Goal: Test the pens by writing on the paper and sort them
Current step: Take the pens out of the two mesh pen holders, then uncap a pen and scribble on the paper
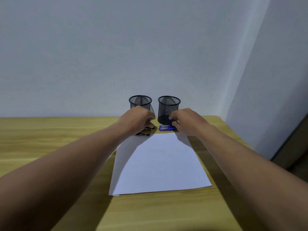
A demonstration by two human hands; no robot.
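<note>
A white sheet of paper [160,164] lies on the wooden table in front of me. Beyond its far edge lie two blue pens [165,128] side by side, and black pens [143,134] to their left. Behind them stand two black mesh cups, the left cup [140,101] and the right cup [168,105]; I see no pens in them. My left hand [135,120] reaches over the black pens, its fingers curled down around one of them. My right hand [186,121] pinches the right end of the blue pens with curled fingertips.
The table [50,139] runs up to a pale wall at the back and ends at a right edge close to the right cup. A side wall and dark floor [296,164] lie beyond that edge. Both my forearms stretch across the table on either side of the paper.
</note>
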